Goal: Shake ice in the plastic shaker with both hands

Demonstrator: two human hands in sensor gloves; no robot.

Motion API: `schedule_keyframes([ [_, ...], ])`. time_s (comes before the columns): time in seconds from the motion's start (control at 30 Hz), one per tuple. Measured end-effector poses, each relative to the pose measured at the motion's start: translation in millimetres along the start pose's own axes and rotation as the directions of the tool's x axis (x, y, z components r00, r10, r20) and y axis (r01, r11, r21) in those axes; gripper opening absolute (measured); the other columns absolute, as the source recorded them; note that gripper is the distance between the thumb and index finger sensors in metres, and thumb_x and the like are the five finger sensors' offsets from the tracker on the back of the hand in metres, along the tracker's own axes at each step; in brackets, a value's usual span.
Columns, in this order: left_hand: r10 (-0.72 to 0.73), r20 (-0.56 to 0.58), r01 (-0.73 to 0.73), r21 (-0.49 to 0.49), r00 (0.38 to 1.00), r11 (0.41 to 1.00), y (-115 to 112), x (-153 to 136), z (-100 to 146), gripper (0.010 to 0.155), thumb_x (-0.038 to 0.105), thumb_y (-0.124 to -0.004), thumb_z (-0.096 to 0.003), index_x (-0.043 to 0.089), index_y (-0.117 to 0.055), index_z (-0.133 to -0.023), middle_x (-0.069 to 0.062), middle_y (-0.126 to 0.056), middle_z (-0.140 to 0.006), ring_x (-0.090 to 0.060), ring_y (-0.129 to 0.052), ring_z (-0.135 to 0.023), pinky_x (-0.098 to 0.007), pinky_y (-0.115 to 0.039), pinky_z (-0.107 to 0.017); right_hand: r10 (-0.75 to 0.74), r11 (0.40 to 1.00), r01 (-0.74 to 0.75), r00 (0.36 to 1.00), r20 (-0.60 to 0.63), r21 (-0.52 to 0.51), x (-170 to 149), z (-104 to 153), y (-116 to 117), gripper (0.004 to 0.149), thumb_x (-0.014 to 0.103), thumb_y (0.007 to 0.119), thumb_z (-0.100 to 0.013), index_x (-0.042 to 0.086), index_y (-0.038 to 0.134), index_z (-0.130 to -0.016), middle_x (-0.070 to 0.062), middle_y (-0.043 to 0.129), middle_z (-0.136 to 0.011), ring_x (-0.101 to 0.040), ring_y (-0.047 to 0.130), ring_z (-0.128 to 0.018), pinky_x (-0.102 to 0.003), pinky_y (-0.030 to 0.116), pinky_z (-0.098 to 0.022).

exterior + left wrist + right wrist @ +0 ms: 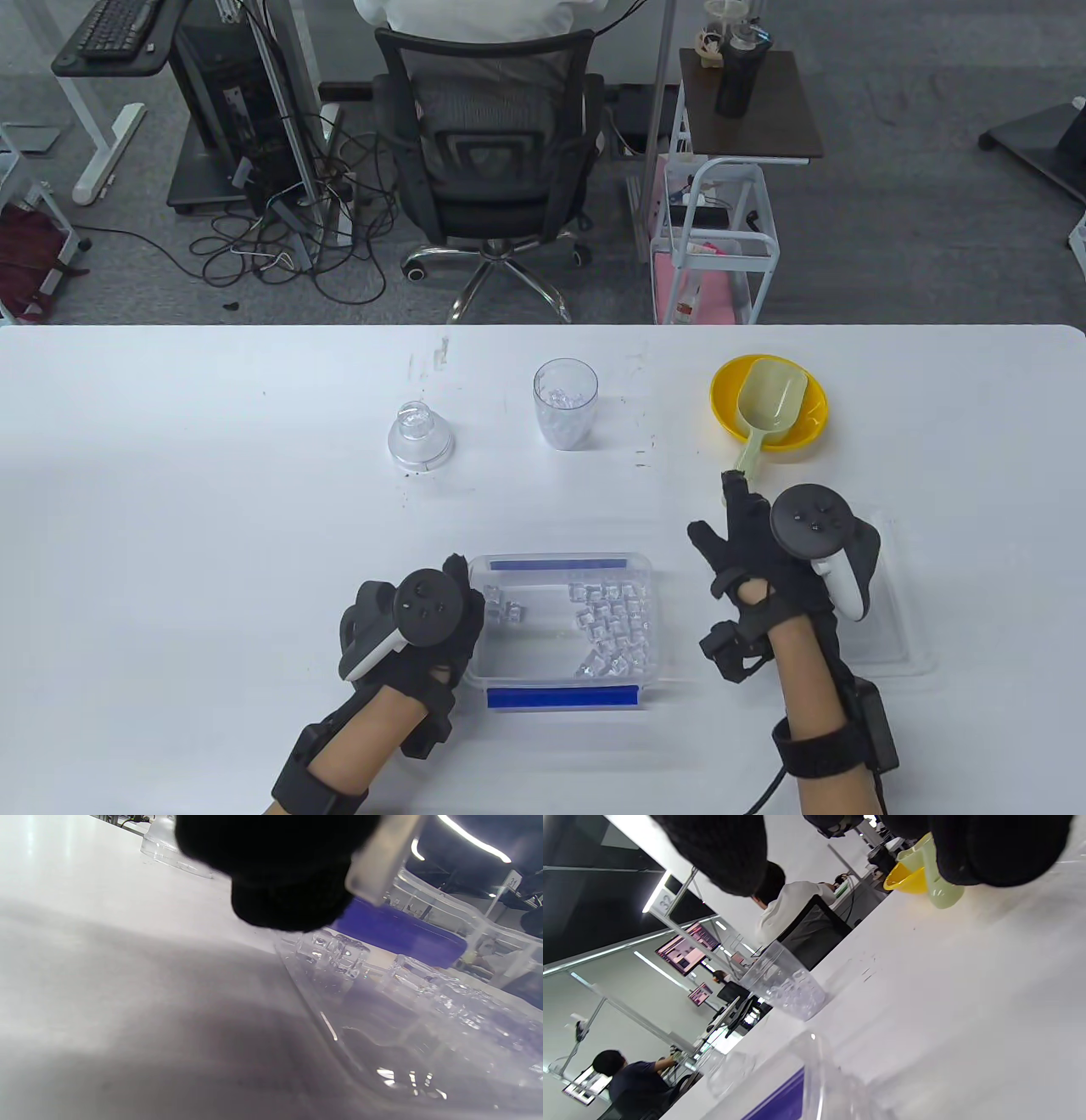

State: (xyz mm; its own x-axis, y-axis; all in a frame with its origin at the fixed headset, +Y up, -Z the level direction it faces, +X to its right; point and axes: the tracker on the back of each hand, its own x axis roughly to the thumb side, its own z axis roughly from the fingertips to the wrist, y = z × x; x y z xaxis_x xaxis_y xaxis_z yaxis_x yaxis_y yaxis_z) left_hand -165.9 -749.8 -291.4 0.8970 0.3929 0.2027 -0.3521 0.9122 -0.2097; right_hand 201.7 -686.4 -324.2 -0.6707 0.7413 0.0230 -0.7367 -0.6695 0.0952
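The clear plastic cup (566, 413) of the shaker stands upright near the middle of the white table (170, 509), with a few ice cubes sitting in its bottom. Its domed clear lid (419, 436) rests on the table to the left of it, well apart from the cup, so the shaker is open and in two pieces.

Closer to the person lies a shallow clear tub (562, 626) with a strip of blue tape along its far and near rims. More ice cubes (612, 628) are heaped toward its right side, and a couple lie alone near the left wall.

The left hand (424, 624) is at the tub's left edge; its fingers are over the rim, though from the wrist view I only see a dark fingertip (288, 906) beside the wall (too blurred to say whether it actually grasps it), so I cannot tell its grip.

The right hand (768, 564) lies to the right of the tub, fingers stretched out and relaxed, gripping nothing. One fingertip (731, 482) reaches to the end of a pale green scoop (766, 407), whose bowl rests in a yellow dish (810, 424) at the right of the table. Under the right forearm lies a flat clear lid (899, 628), apparently the tub's.
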Motion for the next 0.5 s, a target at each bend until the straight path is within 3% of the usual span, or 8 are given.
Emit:
schedule_keyframes([
  [0.2, 0.001, 0.000, -0.001, 0.001, 1.000, 1.000, 0, 0, 0, 0.065, 0.041, -0.051, -0.0576, -0.004, -0.047, -0.104, -0.005, -0.098, -0.040, -0.005, -0.093, -0.009, -0.023, -0.085, -0.007, 0.087, 0.995, -0.093, 0.987, 0.137, 0.034, 6, 33, 31, 0.089, 0.047, 0.073, -0.049, -0.008, 0.035, -0.108, -0.050, 0.052, -0.097, -0.062, 0.076, -0.064, -0.058, 0.075, -0.039],
  [0.4, 0.004, 0.001, -0.004, 0.000, 1.000, 1.000, 0, 0, 0, 0.065, 0.041, -0.051, -0.0576, -0.004, -0.047, -0.104, -0.006, -0.098, -0.041, -0.007, -0.094, -0.010, -0.024, -0.085, -0.008, 0.309, 0.948, -0.318, 0.932, 0.188, 0.018, -5, 49, 65, 0.091, 0.054, 0.070, -0.048, -0.016, 0.047, -0.102, -0.040, 0.089, -0.071, -0.043, 0.097, -0.035, -0.039, 0.086, -0.016],
  [0.5, 0.007, 0.004, -0.007, 0.004, 1.000, 1.000, 0, 0, 0, 0.065, 0.040, -0.052, -0.0576, -0.004, -0.045, -0.105, -0.012, -0.097, -0.051, -0.013, -0.097, -0.019, -0.028, -0.086, -0.015, 0.336, 0.922, -0.361, 0.926, 0.174, 0.140, -9, 48, 78, 0.092, 0.056, 0.070, -0.048, -0.019, 0.051, -0.099, -0.033, 0.098, -0.058, -0.034, 0.100, -0.025, -0.032, 0.086, -0.009],
])
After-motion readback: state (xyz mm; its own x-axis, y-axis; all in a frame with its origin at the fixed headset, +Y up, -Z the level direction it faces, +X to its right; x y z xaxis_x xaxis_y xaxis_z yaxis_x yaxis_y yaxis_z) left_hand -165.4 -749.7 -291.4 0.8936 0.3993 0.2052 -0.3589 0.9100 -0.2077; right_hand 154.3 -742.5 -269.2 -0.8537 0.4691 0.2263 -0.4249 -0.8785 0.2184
